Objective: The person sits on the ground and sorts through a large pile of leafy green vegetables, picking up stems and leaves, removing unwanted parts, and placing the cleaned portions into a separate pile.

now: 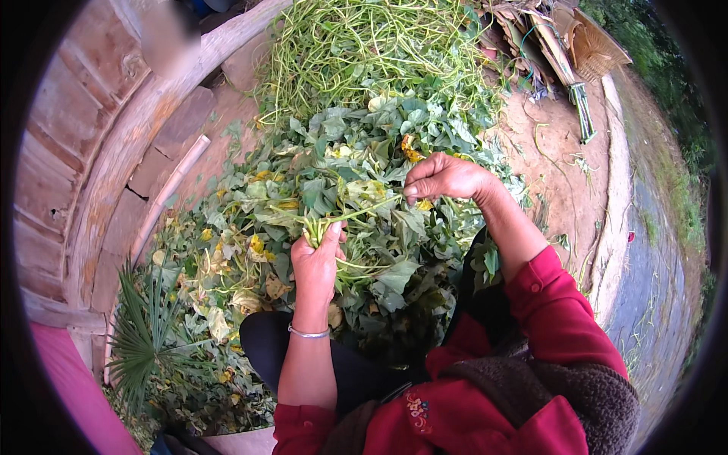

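My left hand [315,261] grips a small bunch of green leaf stems [314,232], with the thumb pressed along their side. One longer green vine stem [364,211] runs from that bunch up to my right hand [446,179], whose thumb and fingertips pinch its far end. Under both hands spreads a broad heap of green and yellowing leaves [318,136], some of them withered. A single leaf [398,277] on a thin stalk sticks out beside my left hand. Beyond the leaves lies a tangled pile of mostly stripped vines [369,51].
To the left, a pale pole [170,193] lies near a log beam [136,131] and wooden wall [51,176]. A fan-shaped palm leaf [145,341] rests at lower left. At upper right are a woven basket [597,51] and a tied bundle of stalks [580,114].
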A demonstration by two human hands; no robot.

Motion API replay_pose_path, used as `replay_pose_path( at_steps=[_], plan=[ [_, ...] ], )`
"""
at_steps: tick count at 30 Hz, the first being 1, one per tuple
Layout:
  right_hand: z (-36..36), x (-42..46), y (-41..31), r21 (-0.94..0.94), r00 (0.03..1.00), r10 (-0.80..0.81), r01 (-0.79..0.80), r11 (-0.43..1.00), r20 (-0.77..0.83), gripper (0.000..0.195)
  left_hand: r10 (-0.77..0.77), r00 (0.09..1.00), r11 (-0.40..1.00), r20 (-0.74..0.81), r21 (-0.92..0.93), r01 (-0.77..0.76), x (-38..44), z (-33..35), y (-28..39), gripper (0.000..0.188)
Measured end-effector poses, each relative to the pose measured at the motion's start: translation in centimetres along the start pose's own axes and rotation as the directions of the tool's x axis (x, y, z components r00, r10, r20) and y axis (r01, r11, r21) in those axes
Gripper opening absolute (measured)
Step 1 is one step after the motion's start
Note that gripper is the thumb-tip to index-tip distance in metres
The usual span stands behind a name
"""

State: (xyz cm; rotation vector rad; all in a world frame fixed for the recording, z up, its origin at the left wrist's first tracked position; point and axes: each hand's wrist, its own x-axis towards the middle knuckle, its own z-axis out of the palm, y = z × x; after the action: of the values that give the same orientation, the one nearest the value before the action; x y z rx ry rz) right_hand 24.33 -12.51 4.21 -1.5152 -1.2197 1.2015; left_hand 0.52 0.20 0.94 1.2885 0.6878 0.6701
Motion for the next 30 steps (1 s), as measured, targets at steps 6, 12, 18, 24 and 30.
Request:
replay_pose_path(
  at_steps=[6,12,18,24,30],
  plan=[
    [-2.8,-0.8,1.7,0.255,0.930,-0.043,0.145,0.956,-0.365,0.024,-0.109,0.973,0.993,-0.204,-0.067,0.097,0.3,-2.5,2.2,0.014],
    [-5.2,-0.3,3.0,0.460,0.755,0.172,0.188,0.868,-0.633,0.021,-0.102,0.988,0.979,-0.113,-0.189,0.079,-0.2,-3.0,2.5,0.020],
    [-3.5,0.6,2.8,0.415,0.809,0.128,0.153,0.897,-0.574,0.027,-0.131,0.991,0.991,0.039,-0.015,0.131,-0.2,-2.1,1.3,0.030],
    [0.1,1.8,2.2,0.464,0.909,0.063,0.150,0.873,-0.412,0.022,-0.204,0.972,0.976,0.115,-0.048,0.210,-0.5,-0.2,0.1,0.018],
    [3.1,3.5,2.1,0.470,0.933,-0.006,0.186,0.863,-0.359,0.022,-0.298,0.936,0.955,0.187,0.059,0.292,-0.9,1.2,-0.9,0.025]
  ],
)
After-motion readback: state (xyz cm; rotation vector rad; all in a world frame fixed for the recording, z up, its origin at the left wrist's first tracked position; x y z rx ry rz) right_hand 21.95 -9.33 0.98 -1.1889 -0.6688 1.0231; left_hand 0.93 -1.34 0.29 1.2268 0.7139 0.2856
